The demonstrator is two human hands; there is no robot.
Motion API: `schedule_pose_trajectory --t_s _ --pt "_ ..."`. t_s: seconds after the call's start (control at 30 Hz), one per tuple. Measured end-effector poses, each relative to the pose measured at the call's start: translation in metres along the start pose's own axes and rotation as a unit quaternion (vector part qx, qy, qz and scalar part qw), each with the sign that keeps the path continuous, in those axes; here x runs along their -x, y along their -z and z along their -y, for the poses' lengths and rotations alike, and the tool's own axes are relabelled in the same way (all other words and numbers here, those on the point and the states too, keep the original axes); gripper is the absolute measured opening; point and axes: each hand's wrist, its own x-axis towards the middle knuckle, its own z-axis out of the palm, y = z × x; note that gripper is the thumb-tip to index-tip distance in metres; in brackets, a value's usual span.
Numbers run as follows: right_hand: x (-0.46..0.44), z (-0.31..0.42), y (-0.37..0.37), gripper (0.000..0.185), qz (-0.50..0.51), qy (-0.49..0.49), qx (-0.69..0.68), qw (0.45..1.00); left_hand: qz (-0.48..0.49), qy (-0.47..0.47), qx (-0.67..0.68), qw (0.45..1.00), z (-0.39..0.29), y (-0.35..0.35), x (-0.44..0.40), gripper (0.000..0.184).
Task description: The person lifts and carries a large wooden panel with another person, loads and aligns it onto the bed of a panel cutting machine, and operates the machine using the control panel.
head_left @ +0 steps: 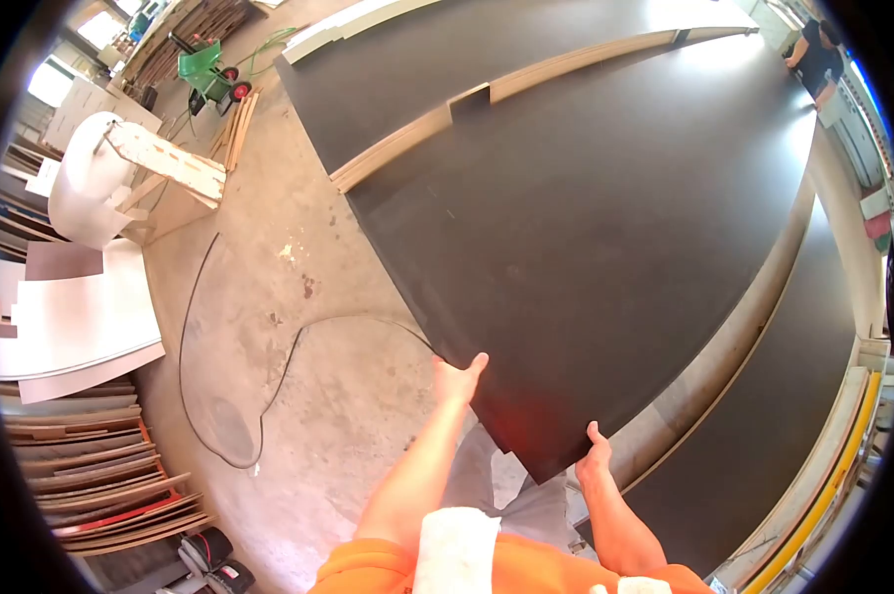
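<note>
A large dark panel (586, 238) stretches away from me, its near corner close to my body. On its left edge, my left hand (459, 379) is closed, the thumb lying on top and the fingers hidden underneath. My right hand (596, 455) grips the panel's near right edge in the same way, thumb up. Behind and left of this panel lies another dark panel (388, 94), with a light wood-coloured stepped edge (397, 150) between the two. A further dark panel (764, 396) lies on the right, across a gap.
A co-worker (818, 59) in dark clothing stands by the panel's far end. A black cable (183, 346) curves over the concrete floor (338, 396) at left. Stacked boards (100, 465) and white sheets (86, 312) line the left side. A green wheeled cart (204, 74) stands farther back.
</note>
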Motion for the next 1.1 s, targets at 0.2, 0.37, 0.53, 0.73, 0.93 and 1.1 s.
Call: schedule_pose_trajectory --t_s 0.2,0.37,0.53,0.73,0.93,1.1 --pt "-0.010 -0.010 -0.028 0.049 0.031 -0.003 -0.002 1.000 0.002 0.016 0.121 0.993 0.003 -0.004 -0.024 0.067" --pt "-0.005 -0.017 -0.056 0.049 0.025 0.037 0.015 0.999 -0.016 -0.047 0.153 0.987 -0.010 0.001 -0.036 0.066" --pt "-0.013 -0.031 -0.077 0.048 0.026 0.045 -0.035 0.998 -0.017 0.001 0.125 0.992 -0.022 0.014 -0.054 0.067" --pt "-0.016 -0.034 -0.084 0.052 0.046 0.000 -0.113 0.993 -0.004 0.023 0.166 0.986 -0.023 0.016 -0.060 0.053" --pt "-0.014 -0.029 -0.062 0.049 0.023 0.032 -0.014 0.999 -0.088 -0.130 -0.234 0.959 -0.034 0.022 -0.026 0.097" --pt "0.034 -0.016 -0.054 0.050 -0.016 0.084 0.099 0.991 0.173 -0.501 -0.367 0.764 -0.028 0.002 0.075 0.106"
